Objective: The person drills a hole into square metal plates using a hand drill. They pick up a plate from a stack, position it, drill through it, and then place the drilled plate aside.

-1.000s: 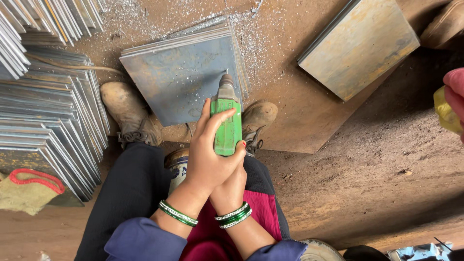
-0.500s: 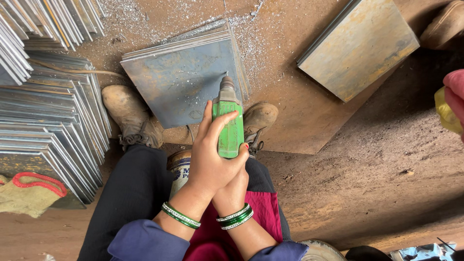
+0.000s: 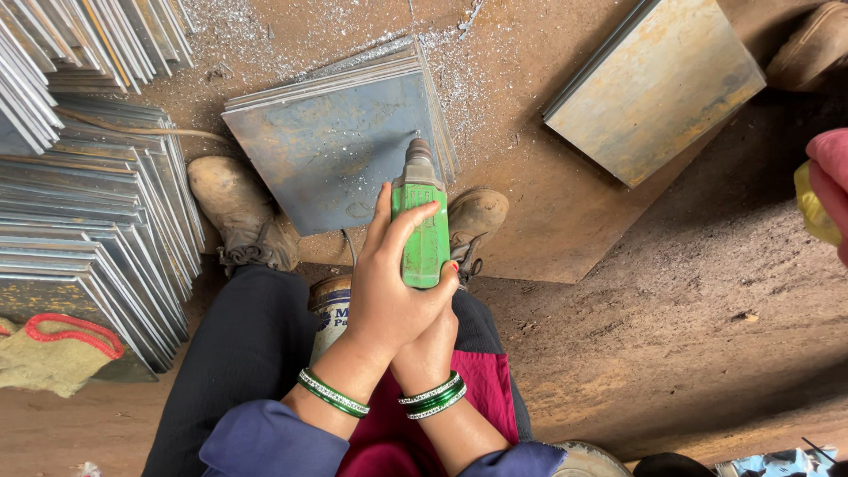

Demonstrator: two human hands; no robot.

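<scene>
Fanned stacks of thin metal sheets (image 3: 88, 221) well left of hands. Red-handled cloth bag (image 3: 53, 358) lower left. Rusty square plate (image 3: 658, 84) upper right. Tin can (image 3: 331, 309) just beneath.

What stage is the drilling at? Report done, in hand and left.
Done: metal shavings litter the floor around the stack of square plates, so some cutting has happened. In hand: left hand and right hand press the green drill onto the top plate's corner. Left: cannot tell how many plates remain undrilled.

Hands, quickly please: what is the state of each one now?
Left hand: closed around the green drill.
Right hand: closed on the same drill, mostly hidden under the left hand.
</scene>
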